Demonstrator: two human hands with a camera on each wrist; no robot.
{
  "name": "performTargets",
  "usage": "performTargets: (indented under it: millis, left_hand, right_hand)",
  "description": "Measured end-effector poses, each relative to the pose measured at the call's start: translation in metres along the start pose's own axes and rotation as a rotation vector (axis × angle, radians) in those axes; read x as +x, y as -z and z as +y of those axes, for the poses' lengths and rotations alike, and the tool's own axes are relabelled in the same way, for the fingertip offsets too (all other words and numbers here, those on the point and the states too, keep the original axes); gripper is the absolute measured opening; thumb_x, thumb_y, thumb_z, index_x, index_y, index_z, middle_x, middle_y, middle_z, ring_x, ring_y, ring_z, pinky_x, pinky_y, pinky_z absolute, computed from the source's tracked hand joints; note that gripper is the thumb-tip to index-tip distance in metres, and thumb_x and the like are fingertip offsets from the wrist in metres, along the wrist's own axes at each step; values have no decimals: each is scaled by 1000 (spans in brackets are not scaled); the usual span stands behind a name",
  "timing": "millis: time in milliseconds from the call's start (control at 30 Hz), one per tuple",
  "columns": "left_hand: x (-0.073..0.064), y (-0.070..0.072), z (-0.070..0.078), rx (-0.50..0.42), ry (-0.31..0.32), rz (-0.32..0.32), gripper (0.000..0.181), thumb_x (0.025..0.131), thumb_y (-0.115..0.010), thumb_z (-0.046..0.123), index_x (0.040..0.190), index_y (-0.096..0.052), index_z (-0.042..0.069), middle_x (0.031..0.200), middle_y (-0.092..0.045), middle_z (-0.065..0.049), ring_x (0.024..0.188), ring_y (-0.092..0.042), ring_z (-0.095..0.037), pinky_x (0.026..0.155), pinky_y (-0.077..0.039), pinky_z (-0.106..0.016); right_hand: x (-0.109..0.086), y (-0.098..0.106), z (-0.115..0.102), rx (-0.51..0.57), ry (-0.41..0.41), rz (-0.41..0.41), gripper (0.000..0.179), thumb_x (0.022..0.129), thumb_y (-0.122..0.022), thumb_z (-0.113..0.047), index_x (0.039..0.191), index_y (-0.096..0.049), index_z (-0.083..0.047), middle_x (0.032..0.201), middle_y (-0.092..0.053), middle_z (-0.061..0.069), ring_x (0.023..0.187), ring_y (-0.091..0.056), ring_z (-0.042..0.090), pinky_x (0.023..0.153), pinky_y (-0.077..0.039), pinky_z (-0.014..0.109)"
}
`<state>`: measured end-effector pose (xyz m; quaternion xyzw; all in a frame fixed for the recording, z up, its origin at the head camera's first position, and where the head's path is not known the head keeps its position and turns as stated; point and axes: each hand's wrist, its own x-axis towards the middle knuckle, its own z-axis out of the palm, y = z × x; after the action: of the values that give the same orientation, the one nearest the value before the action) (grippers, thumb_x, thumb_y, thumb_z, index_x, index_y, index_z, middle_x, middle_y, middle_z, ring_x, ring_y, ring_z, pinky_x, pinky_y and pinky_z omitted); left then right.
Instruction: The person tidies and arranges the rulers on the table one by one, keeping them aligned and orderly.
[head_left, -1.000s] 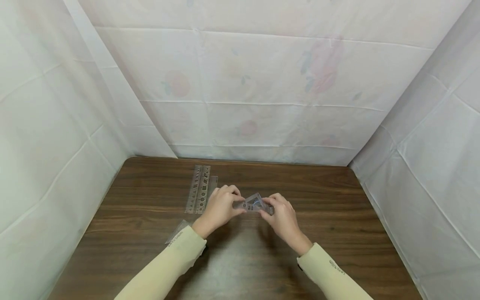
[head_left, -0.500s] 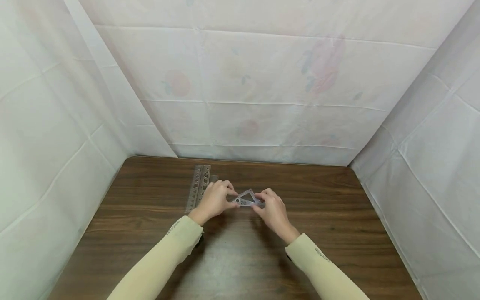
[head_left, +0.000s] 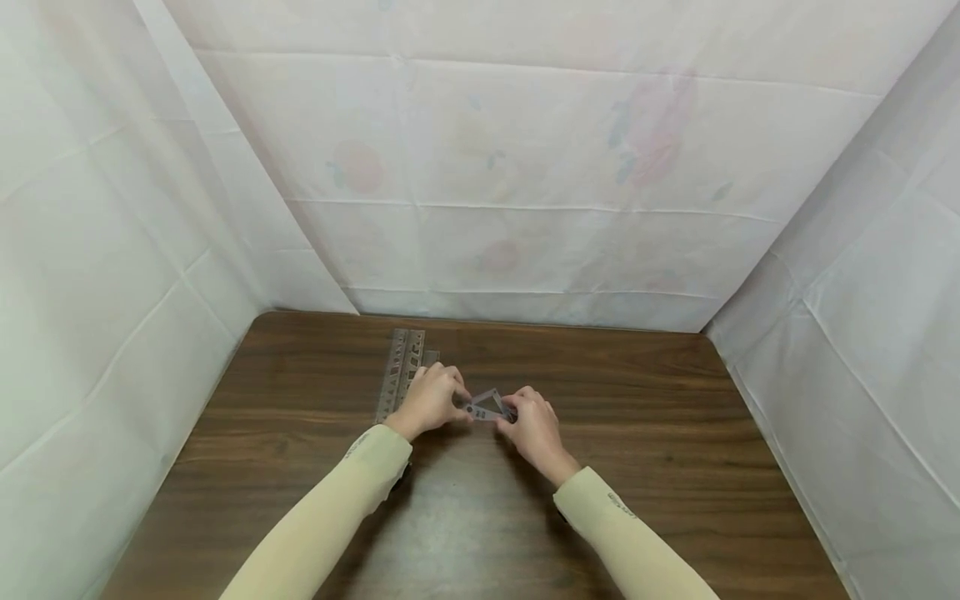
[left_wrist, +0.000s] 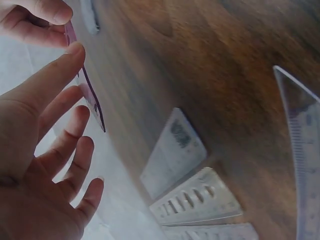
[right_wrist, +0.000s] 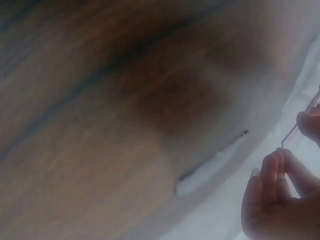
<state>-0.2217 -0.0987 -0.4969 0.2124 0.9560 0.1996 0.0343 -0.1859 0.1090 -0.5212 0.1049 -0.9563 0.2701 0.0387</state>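
Note:
A small clear set square (head_left: 489, 406) with a triangular cut-out is held between both hands over the middle of the table. My left hand (head_left: 432, 402) pinches its left end with thumb and forefinger. At the opposite end, my right hand (head_left: 534, 429) grips it the same way. Seen nearly edge-on in the left wrist view, the set square (left_wrist: 89, 95) looks like a thin purple-tinted sheet, and the left hand's other fingers spread loosely beside it. Only a slim edge of the set square (right_wrist: 290, 136) appears in the right wrist view.
Left of the hands lie two clear stencil rulers (head_left: 392, 375), side by side, and a shorter clear piece (head_left: 432, 357) partly behind the left hand. Another clear ruler edge (left_wrist: 302, 160) shows at the right of the left wrist view. White cloth walls (head_left: 525, 183) border the wooden table (head_left: 660, 400).
Both hands have shifted a little to the left with the set square, the right hand more. The clear piece at the front left is now hidden behind the left sleeve in the head view.

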Motion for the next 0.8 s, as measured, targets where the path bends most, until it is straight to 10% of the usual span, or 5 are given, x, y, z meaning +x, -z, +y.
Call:
performTargets:
  millis: [800]
  left_hand:
    - [6,-17,-11,-44,71,-94,28,72,-94,37,92,-85,21,106,-67,3,100,-54,-24,89,-37,-44]
  right_hand:
    - [-2,-17,2,-84,-7,-75,33,89,-82,-24,116,-77,-6,107,-67,6,93,-61,22,84,-52,41]
